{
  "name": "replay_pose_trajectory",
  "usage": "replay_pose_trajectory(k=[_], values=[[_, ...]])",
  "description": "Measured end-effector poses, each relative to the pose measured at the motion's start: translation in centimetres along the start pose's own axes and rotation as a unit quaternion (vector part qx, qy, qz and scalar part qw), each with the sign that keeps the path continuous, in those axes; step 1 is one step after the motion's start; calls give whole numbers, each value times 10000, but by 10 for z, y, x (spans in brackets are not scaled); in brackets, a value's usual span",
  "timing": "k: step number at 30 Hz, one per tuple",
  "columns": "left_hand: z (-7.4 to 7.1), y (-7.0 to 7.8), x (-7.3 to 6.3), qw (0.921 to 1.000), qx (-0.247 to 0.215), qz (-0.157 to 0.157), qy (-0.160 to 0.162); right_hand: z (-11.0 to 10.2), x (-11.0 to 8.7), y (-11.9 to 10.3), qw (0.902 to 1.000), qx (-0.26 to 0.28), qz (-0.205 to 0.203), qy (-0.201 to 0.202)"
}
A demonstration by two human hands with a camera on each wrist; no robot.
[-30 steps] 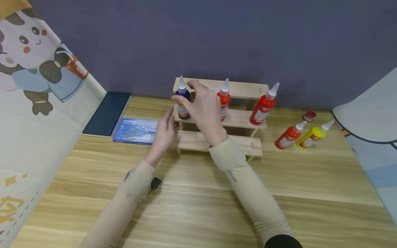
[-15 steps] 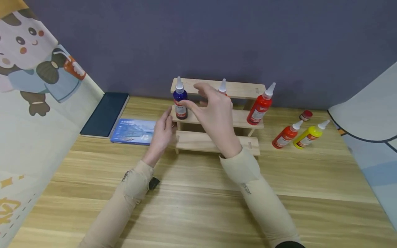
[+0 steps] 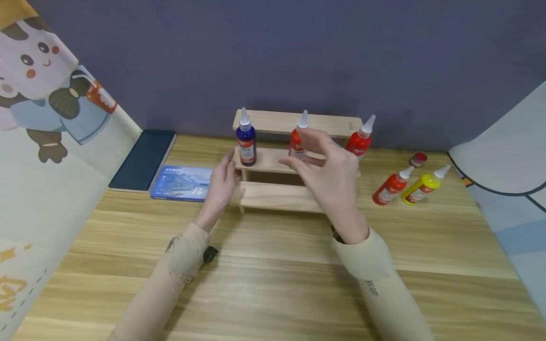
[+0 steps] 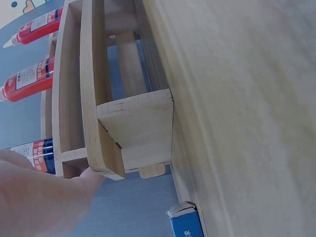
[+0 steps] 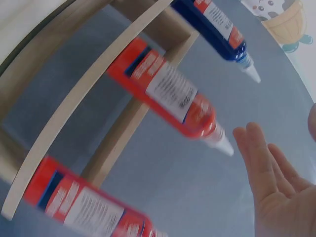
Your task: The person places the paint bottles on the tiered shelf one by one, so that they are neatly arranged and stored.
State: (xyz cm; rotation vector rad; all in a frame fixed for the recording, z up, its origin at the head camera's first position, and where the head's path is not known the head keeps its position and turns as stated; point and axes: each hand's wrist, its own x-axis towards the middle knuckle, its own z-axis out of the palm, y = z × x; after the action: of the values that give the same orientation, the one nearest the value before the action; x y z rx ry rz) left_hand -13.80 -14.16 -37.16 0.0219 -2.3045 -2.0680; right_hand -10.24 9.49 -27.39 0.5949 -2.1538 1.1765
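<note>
Plainly three-tiered, the pale wooden rack (image 3: 277, 196)

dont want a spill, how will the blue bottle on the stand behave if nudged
The blue bottle may tip when pushed, being tall and slim on a narrow shelf. Its glossy sides may be slippery. If toppled, its round body would probably roll.

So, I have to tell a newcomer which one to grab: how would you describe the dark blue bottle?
Find the three-tier wooden stand on the table in the head view. On its middle tier, at the left end near the person's left hand, stands a bottle with a pale nozzle. It is dark blue, while the two bottles along that tier are red.
</note>
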Motion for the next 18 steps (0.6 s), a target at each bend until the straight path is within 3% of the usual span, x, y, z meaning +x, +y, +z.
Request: replay_pose_trajectory(k=[18], values=[[-2, -1, 0, 10000, -8, -13, -48, -58, -25, 22, 9964, -560, 454, 443]])
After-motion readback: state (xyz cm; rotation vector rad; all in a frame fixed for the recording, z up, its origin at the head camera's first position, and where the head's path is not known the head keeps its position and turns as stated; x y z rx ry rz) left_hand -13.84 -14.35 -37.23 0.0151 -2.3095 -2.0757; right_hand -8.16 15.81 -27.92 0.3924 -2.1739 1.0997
